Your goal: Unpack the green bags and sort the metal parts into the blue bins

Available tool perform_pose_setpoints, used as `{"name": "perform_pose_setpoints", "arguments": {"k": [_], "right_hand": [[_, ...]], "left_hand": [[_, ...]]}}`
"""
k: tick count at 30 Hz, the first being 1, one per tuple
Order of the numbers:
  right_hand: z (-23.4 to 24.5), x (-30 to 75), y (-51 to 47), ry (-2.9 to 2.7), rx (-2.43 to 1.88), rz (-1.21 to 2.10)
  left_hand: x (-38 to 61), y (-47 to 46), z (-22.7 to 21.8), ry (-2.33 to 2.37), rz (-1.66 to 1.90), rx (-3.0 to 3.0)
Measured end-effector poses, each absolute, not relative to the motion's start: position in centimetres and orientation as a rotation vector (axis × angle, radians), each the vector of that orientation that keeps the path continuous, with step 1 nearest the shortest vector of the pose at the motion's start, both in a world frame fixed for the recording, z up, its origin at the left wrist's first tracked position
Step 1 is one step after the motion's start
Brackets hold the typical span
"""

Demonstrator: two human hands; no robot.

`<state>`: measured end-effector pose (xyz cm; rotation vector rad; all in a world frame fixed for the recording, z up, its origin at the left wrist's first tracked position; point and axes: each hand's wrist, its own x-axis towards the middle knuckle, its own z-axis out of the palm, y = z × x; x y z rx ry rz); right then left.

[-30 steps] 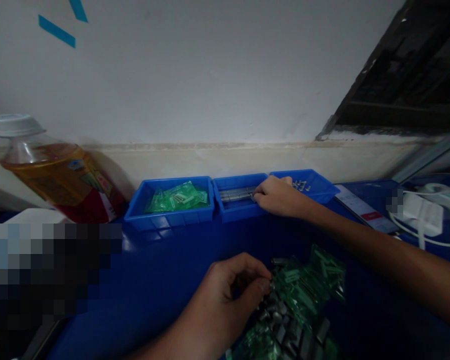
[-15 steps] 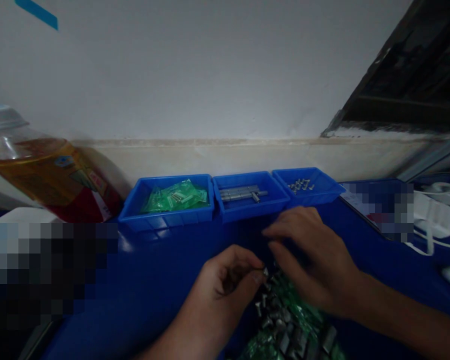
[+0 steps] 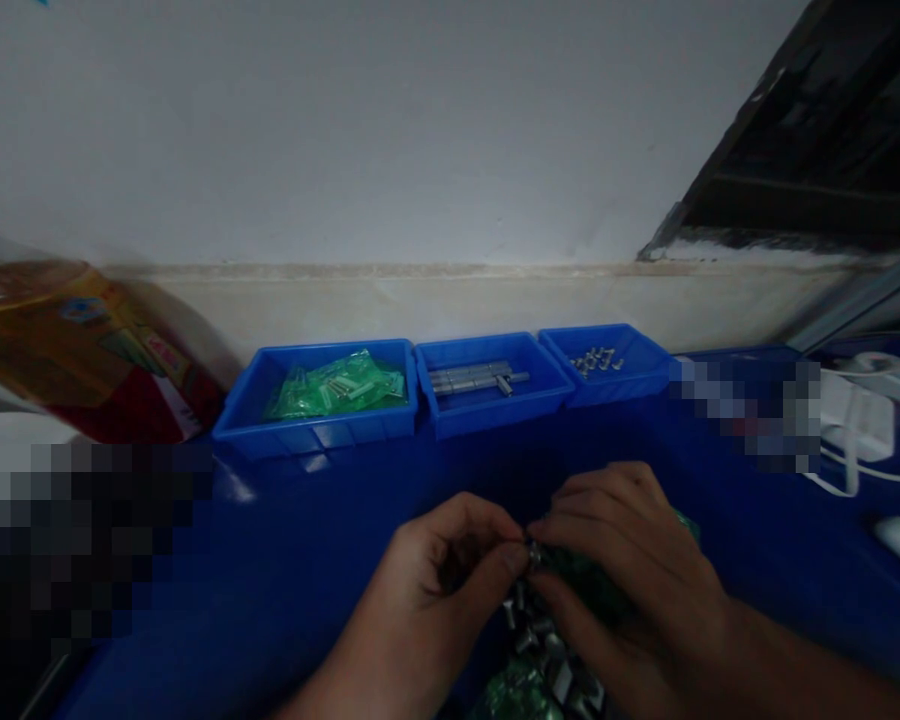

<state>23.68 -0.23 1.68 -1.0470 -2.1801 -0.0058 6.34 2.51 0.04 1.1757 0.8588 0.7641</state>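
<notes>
The left hand [image 3: 435, 600] sits at six o'clock in the view, the bare left forearm [image 3: 349, 675] running up from seven o'clock and pointing toward one. Thumb and forefinger bend round into a pinch, their tips aimed toward two o'clock; the other fingers curl inward, partly in shade. The right hand [image 3: 637, 550] lies between four and five o'clock, and the bare right forearm [image 3: 795, 655] slants in from four o'clock toward ten. Its back faces up, fingers bent and lined side by side, the thumb at six o'clock from the forefinger tip, a small gap between. The two hands' fingertips are just beside each other
</notes>
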Motion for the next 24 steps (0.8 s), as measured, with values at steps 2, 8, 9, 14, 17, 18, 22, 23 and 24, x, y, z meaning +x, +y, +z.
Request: {"name": "perform_pose_setpoints", "arguments": {"k": [2,8,9,14,17,18,22,23,24], "right_hand": [[1.58,23.68,-0.28,-2.187,-1.071,-0.001],[1.25,23.66,-0.18,-2.172,-1.095,-0.014],[1.25,23.65,-0.15,-2.174,-1.086,-0.012],[1.34,23.52,-0.06,-2.181,-1.075,-0.013],[1.38,23.52,-0.06,-2.177,-1.082,-0.036],[1.40,23.55,-0.06,-2.179,-1.082,-0.045],[1.48,23.65,-0.22,-2.222,-1.058,-0.062],[1.50,23.61,-0.31,-2.231,-1.045,-0.064],[1.53,23.55,-0.40,-2.241,-1.030,-0.066]], "left_hand": [[6.34,2.52,0.00,0.867,0.766,1.168],[6.36,2.48,-0.11,0.848,0.768,1.153],[6.37,2.44,-0.12,0.837,0.777,1.151],[6.43,2.24,-0.24,0.788,0.788,1.164],[6.42,2.26,-0.34,0.811,0.760,1.186],[6.40,2.28,-0.35,0.823,0.753,1.191],[6.29,2.37,-0.23,0.843,0.741,1.236],[6.25,2.38,-0.18,0.846,0.734,1.251],[6.22,2.37,-0.15,0.850,0.723,1.269]]}}
